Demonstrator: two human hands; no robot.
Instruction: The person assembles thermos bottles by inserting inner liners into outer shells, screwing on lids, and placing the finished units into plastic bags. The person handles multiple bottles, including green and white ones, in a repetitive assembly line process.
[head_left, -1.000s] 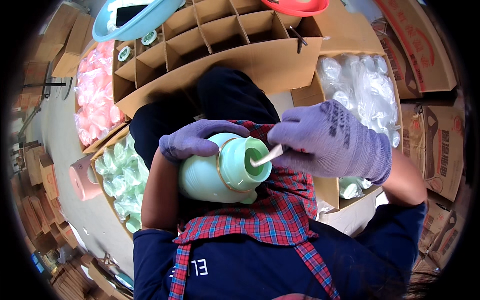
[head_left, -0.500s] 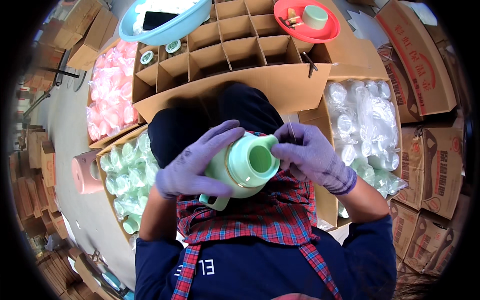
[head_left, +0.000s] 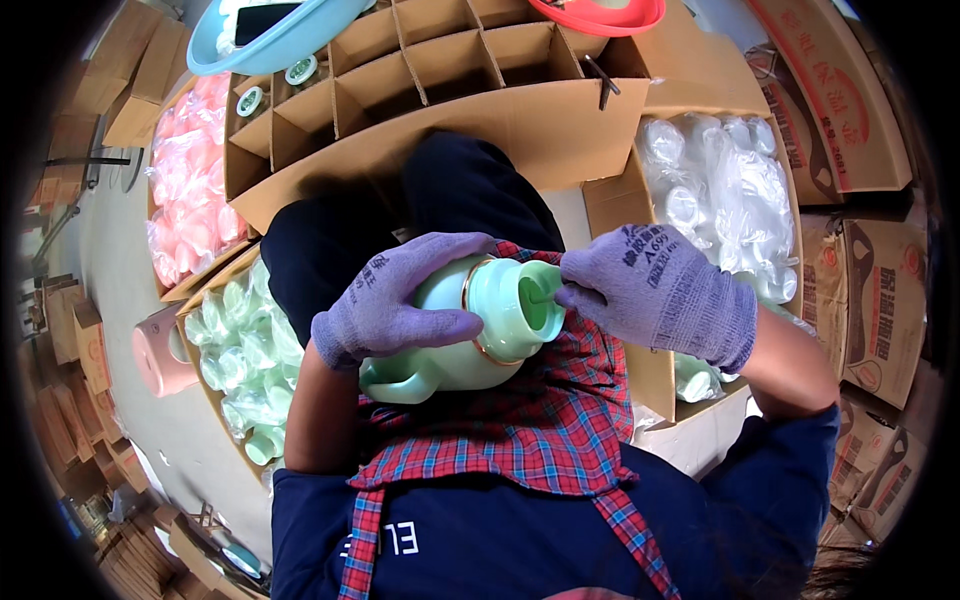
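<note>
A mint-green vacuum jug with a gold ring and a looped handle lies tilted over my lap, its open mouth facing right. My left hand, in a purple knit glove, is closed round its body. My right hand, gloved the same, is closed in a pinch right at the mouth. A thin rod-like piece reaches from those fingertips into the opening; its far end is hidden inside the jug. A red plaid apron covers my lap below the jug.
Ahead stands a divided carton, with a light-blue basin and a red basin on it. Cartons of bagged pink pieces, green pieces and clear-wrapped pieces flank me. A pink jug is at left.
The jug's mouth has turned toward the right. My right hand has rolled over, its back now showing, and the thin piece now reaches into the mouth. The whole view has shifted slightly.
</note>
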